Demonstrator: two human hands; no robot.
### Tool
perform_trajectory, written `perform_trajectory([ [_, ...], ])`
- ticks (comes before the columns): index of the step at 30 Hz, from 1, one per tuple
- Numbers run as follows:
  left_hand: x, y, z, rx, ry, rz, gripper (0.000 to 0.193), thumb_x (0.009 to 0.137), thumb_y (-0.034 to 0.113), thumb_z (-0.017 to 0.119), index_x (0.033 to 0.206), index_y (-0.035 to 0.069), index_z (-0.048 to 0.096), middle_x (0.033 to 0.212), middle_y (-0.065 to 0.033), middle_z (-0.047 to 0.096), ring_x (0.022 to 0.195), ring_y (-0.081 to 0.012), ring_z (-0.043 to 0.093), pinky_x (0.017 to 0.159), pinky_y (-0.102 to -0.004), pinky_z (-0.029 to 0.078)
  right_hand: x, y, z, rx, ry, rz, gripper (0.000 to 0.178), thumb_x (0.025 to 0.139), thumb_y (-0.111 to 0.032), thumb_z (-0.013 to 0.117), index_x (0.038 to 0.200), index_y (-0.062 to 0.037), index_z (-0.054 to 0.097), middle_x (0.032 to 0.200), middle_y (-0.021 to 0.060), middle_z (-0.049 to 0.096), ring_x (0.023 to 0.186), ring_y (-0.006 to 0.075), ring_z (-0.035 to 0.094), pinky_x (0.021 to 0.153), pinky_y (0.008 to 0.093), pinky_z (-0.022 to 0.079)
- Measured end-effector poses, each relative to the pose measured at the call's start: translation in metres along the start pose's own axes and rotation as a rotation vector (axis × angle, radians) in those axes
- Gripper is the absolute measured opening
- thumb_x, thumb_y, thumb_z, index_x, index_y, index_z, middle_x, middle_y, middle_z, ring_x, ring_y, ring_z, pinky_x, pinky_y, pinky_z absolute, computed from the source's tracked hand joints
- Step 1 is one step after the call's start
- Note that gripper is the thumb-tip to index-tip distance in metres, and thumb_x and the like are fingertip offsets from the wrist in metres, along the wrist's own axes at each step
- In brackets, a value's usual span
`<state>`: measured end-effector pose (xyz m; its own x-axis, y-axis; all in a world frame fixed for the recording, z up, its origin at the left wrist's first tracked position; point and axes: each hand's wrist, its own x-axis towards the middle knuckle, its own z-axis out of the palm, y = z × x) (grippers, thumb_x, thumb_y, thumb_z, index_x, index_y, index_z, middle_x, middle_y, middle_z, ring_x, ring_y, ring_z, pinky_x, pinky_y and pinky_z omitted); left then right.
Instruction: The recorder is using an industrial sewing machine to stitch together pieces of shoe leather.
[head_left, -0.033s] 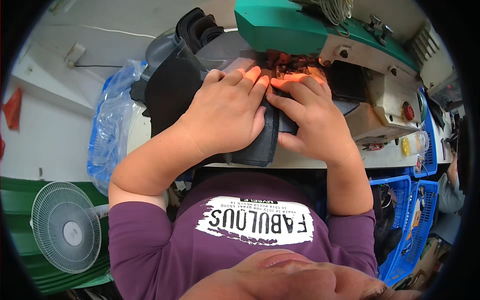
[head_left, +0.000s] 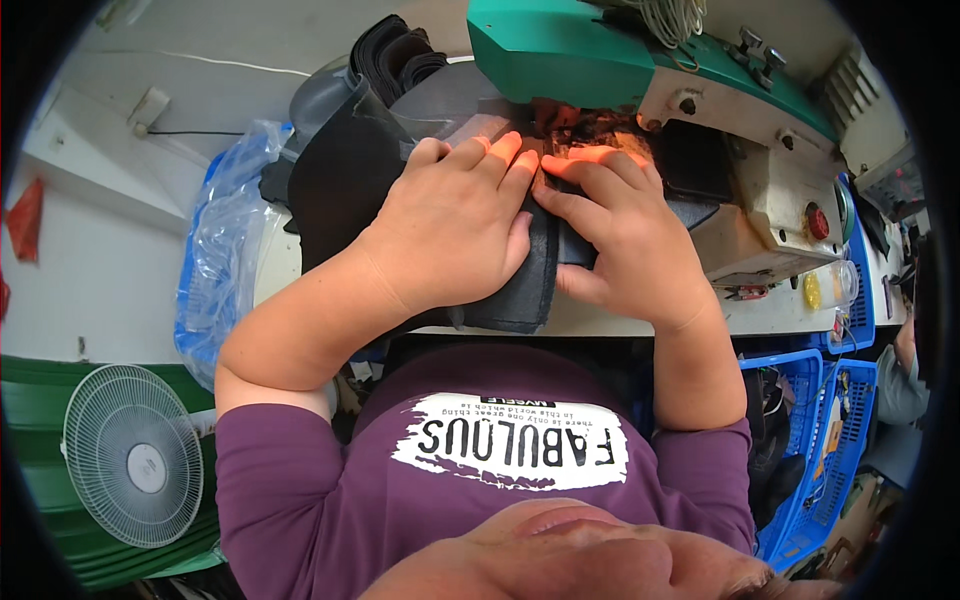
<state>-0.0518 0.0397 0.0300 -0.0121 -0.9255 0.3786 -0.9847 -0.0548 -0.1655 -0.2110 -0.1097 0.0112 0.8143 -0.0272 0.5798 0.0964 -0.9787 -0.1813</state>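
Observation:
My left hand lies flat on a black fabric piece, fingers stretched toward the sewing machine with the green head. My right hand rests at the fabric's right edge, fingers spread forward and thumb apart. The fingertips of both hands almost meet under the machine head, in an orange glow. What lies right beneath the fingertips is hidden. The near corner of the fabric hangs over the table's front edge.
Rolled black material stands behind the fabric. Left of it is a blue basket with clear plastic. The machine body carries a red button. Blue baskets stand at the right, a white fan at the lower left.

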Motion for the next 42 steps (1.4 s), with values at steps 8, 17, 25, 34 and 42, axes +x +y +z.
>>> perform_trajectory([
  [8, 0.006, 0.001, -0.002, -0.097, -0.020, -0.009, 0.046, 0.087, 0.022, 0.064, 0.128, -0.002, 0.063, 0.116, -0.0167, 0.066, 0.113, -0.0317, 0.060, 0.094, -0.0439, 0.046, 0.000, 0.003, 0.001, 0.056, 0.029, 0.024, 0.053, 0.059, -0.016, 0.075, 0.110, -0.0060, 0.072, 0.115, 0.0112, 0.065, 0.107, 0.0328, 0.059, 0.099, 0.0458, 0.046],
  [17, 0.027, -0.017, 0.000, -0.218, -0.153, -0.023, 0.042, 0.087, 0.022, 0.068, 0.116, -0.007, 0.062, 0.110, -0.0261, 0.066, 0.108, -0.0434, 0.063, 0.107, -0.0508, 0.045, -0.002, 0.008, -0.005, 0.133, 0.021, 0.002, 0.035, 0.061, -0.023, 0.085, 0.086, -0.0068, 0.066, 0.098, 0.0058, 0.062, 0.100, 0.0297, 0.057, 0.090, 0.0437, 0.046],
  [25, 0.044, -0.032, 0.010, -0.047, -0.164, 0.135, 0.029, 0.097, 0.017, 0.054, 0.109, -0.009, 0.058, 0.104, -0.0268, 0.064, 0.107, -0.0434, 0.061, 0.117, -0.0576, 0.031, -0.004, 0.009, -0.003, 0.135, 0.031, 0.009, 0.040, 0.066, -0.035, 0.087, 0.085, -0.0071, 0.066, 0.097, 0.0053, 0.062, 0.101, 0.0296, 0.056, 0.090, 0.0439, 0.046],
  [34, 0.061, -0.067, 0.041, -0.130, -0.063, 0.063, 0.029, 0.099, 0.020, 0.052, 0.114, -0.003, 0.062, 0.110, -0.0205, 0.069, 0.117, -0.0353, 0.062, 0.118, -0.0532, 0.034, -0.004, 0.011, -0.001, 0.122, 0.053, -0.011, 0.041, 0.068, -0.037, 0.085, 0.088, -0.0071, 0.067, 0.102, 0.0047, 0.065, 0.099, 0.0289, 0.056, 0.092, 0.0435, 0.046],
  [42, 0.093, -0.092, 0.050, -0.233, -0.003, 0.137, 0.032, 0.093, 0.004, 0.054, 0.122, 0.012, 0.067, 0.115, -0.0171, 0.069, 0.104, -0.0359, 0.066, 0.089, -0.0434, 0.055, -0.004, 0.012, -0.002, 0.110, 0.043, -0.003, 0.040, 0.069, -0.038, 0.085, 0.088, -0.0077, 0.067, 0.102, 0.0051, 0.064, 0.099, 0.0290, 0.056, 0.091, 0.0435, 0.046],
])
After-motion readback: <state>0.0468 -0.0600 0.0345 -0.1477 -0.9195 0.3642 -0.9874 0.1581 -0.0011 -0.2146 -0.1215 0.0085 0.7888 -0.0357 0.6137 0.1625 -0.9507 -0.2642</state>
